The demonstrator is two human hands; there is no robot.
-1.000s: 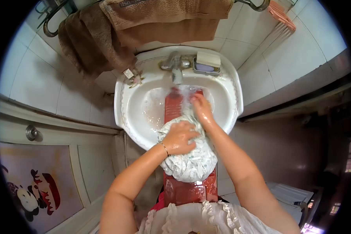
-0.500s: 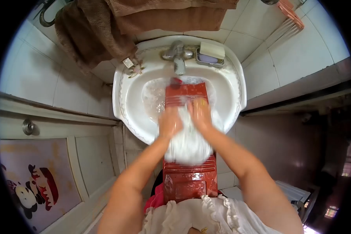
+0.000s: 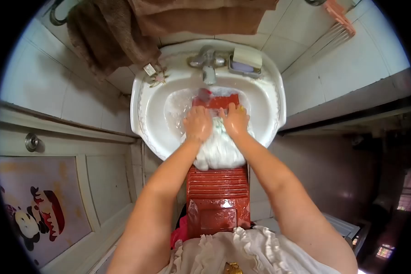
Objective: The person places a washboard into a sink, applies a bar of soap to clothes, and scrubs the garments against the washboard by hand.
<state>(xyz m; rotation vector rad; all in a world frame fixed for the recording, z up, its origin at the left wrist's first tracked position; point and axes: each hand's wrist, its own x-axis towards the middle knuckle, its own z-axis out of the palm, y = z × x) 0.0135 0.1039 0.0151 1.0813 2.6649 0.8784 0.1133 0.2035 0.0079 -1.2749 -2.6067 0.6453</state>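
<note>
A wet white cloth (image 3: 220, 150) lies bunched on a red ridged washboard (image 3: 218, 182), which slants from my body into the white sink (image 3: 140, 109). On the cloth's upper left part rests my left hand (image 3: 198, 123), fingers spread and pointing toward the tap. My right hand (image 3: 235, 120) is on its upper right part, fingers apart, with something yellow at one finger. Both palms face down, and what is beneath them is hidden. The metal tap (image 3: 208, 64) stands just beyond the board's far end, above soapy water (image 3: 176, 107).
Brown towels (image 3: 192, 18) hang above the sink. A soap dish (image 3: 245, 68) with soap sits on the back right rim. An orange rack (image 3: 340, 18) is on the right wall. At the left is a door with a round knob (image 3: 32, 142).
The cloth has moved up the board toward the tap, uncovering more ridges near my body. My left hand has moved forward and now lies beside my right hand.
</note>
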